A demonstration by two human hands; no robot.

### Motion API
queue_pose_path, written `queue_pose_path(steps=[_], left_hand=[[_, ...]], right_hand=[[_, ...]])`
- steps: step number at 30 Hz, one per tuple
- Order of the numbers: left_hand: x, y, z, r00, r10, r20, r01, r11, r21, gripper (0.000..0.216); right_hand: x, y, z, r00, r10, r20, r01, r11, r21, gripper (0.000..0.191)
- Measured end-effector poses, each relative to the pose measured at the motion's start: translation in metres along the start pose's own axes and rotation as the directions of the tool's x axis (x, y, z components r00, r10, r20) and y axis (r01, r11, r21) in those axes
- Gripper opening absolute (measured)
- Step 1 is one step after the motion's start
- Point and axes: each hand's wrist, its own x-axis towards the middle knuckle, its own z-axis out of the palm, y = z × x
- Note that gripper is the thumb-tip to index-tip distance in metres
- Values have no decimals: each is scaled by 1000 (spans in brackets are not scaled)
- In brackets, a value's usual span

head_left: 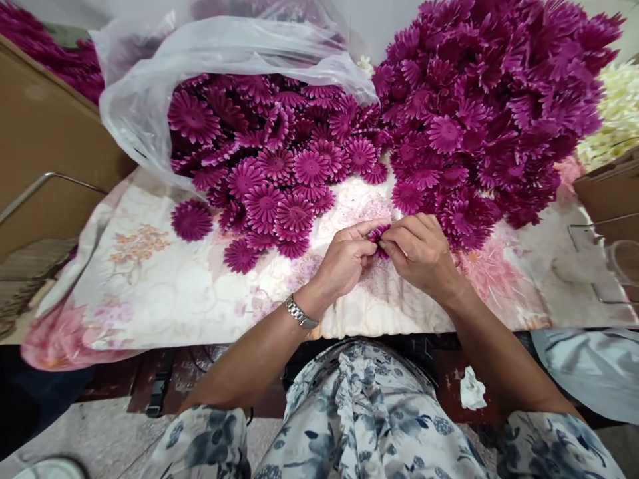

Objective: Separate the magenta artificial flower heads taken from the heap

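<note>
Both my hands meet over the cloth-covered table, around one small purple artificial flower (378, 234). My left hand (345, 258), with a metal watch (299, 311) at its wrist, pinches the flower from the left. From the right, my right hand (418, 253) closes its thumb and fingers on the same flower, hiding much of it. Just beyond and to the left lies a loose heap of purple flower heads (294, 213), spilling out of a clear plastic bag (144, 126). A tall pile of purple flowers (479, 133) rises behind my right hand.
The table wears a floral cloth (150, 293). Cardboard boxes stand at the left (44, 146) and right (612, 193) edges, with bent metal wire near them. Cream flowers (616, 113) are at the far right. A crumpled white tissue (472, 389) lies below the table edge.
</note>
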Motion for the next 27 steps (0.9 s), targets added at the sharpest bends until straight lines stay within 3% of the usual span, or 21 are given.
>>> queue_pose_path(steps=[5, 10, 14, 20, 24, 27], left_hand=[[0, -1, 0, 1000, 12, -7, -12, 999, 43, 45], [1, 2, 5, 998, 22, -59, -20, 999, 36, 41], [2, 2, 5, 995, 13, -95, -10, 999, 34, 40], [0, 5, 4, 995, -14, -96, 15, 1000, 1, 40], [0, 6, 5, 995, -25, -99, 23, 1000, -15, 40], [-1, 6, 5, 996, -37, -77, 36, 999, -20, 41]], right_hand=[[0, 1, 0, 998, 15, -64, -12, 999, 48, 13], [2, -2, -5, 970, 224, -90, -178, 915, 362, 14], [-2, 8, -14, 904, 410, -123, -288, 795, 534, 13], [-15, 40, -29, 787, 583, -203, -401, 733, 550, 13], [-20, 42, -33, 805, 585, -99, -367, 622, 691, 13], [-22, 46, -39, 802, 585, -121, -389, 666, 637, 11]])
